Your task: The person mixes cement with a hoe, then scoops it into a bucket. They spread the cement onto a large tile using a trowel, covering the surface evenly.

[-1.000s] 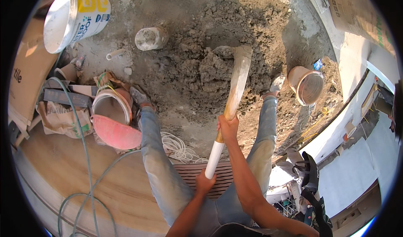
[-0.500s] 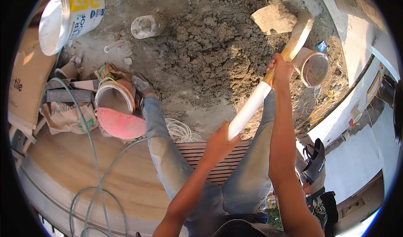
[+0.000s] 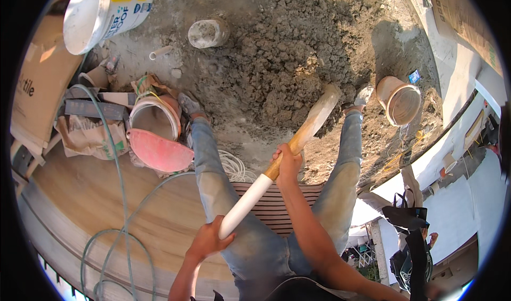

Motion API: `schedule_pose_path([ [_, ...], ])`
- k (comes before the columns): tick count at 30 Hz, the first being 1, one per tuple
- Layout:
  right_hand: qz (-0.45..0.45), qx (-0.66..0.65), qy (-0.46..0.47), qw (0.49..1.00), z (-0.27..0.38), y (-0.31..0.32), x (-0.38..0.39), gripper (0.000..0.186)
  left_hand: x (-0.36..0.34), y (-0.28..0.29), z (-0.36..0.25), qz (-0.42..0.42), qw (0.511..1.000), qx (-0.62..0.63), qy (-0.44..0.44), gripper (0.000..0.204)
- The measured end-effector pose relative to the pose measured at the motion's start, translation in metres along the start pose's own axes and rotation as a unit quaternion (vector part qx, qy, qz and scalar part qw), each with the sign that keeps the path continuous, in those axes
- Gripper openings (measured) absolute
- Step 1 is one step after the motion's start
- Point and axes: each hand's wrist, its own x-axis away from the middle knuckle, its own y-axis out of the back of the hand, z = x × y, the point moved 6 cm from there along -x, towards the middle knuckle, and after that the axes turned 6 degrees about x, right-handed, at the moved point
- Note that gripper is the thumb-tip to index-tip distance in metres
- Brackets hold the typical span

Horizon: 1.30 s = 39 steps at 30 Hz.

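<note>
Both my hands grip a hoe (image 3: 301, 138) with a wooden handle whose near part is sleeved in white. My left hand (image 3: 211, 238) wraps round the white butt end, above my left thigh. Farther up, on the bare wood just past the sleeve, my right hand (image 3: 288, 164) is closed. The handle slants away to the right, and its far end meets a heap of wet grey-brown mortar (image 3: 282, 61) on the ground. The blade does not show; the mortar and handle end hide it. My feet stand apart at the heap's near edge.
A white bucket (image 3: 85, 26) lies tipped at the far left. Nearer are a pail (image 3: 159, 106), a red scoop-shaped piece (image 3: 159, 151) and a green hose (image 3: 123, 194). Another bucket (image 3: 403, 101) stands right of my foot. A person (image 3: 410, 247) is behind at the lower right.
The hoe has come down and toward me from the far right, its blade passing from plain view into the mortar. Both hands have drawn back and to the left with it.
</note>
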Motion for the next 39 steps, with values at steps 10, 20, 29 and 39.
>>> schedule_pose_path([
  [10, 0.151, -0.136, 0.297, 0.933, 0.192, -0.058, 0.025, 0.02, -0.219, 0.044, -0.028, -0.212, 0.919, -0.026, -0.33, 0.04],
  [20, 0.035, 0.277, 0.246, 0.928, 0.139, -0.035, -0.11, 0.02, -0.137, -0.136, -0.064, -0.145, 0.974, 0.174, -0.029, 0.048],
  [29, 0.069, 0.227, 0.077, 0.968, -0.011, 0.032, -0.044, 0.015, -0.007, -0.178, 0.024, -0.157, 0.976, 0.139, 0.059, 0.042],
  [39, 0.097, 0.212, 0.378, 0.896, 0.266, -0.085, -0.005, 0.03, -0.147, -0.069, -0.148, -0.134, 0.952, 0.227, -0.158, 0.045],
])
